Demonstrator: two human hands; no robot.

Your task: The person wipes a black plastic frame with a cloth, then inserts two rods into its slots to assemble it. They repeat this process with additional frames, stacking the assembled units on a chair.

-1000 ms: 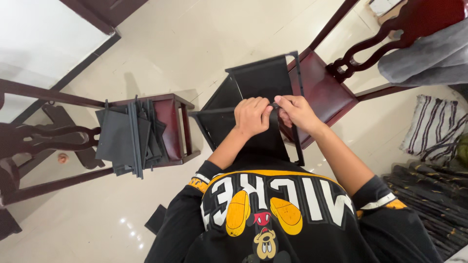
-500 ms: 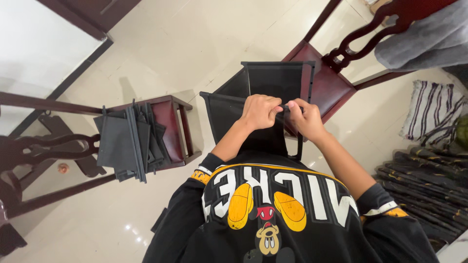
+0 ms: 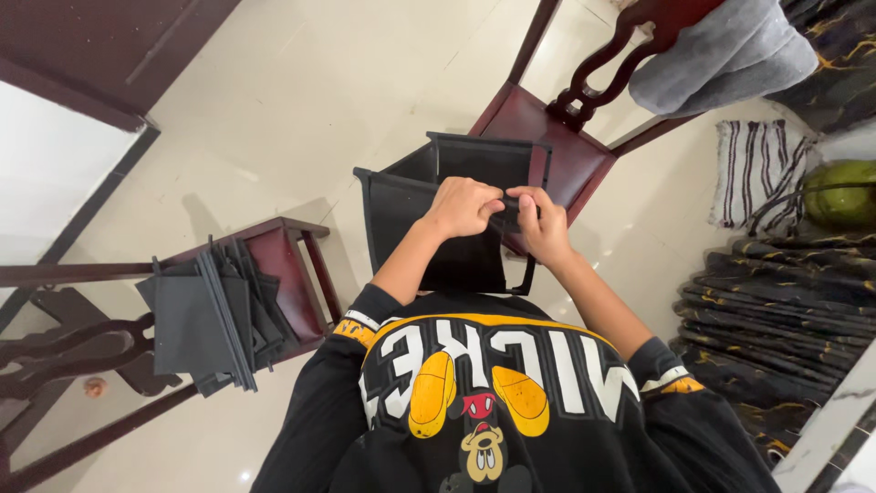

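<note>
I hold a black fabric bag (image 3: 406, 205) in front of my chest, its panels spread open above the floor. My left hand (image 3: 463, 206) grips the bag's top edge with curled fingers. My right hand (image 3: 540, 224) pinches the same edge right beside it, the two hands touching. A black strap (image 3: 527, 274) of the bag hangs down under my right wrist. I wear a black shirt (image 3: 484, 402) with white letters and a cartoon print.
A dark red wooden chair (image 3: 547, 137) stands just behind the bag. A second chair (image 3: 283, 265) at my left carries a stack of folded black bags (image 3: 205, 319). A grey cloth (image 3: 721, 50) hangs over a chair back; a striped rug (image 3: 753, 169) and dark marble steps (image 3: 785, 301) lie to the right.
My two hands have come closer together on the bag's top edge, and the bag has turned slightly so its panels show more open. The view has shifted a little.
</note>
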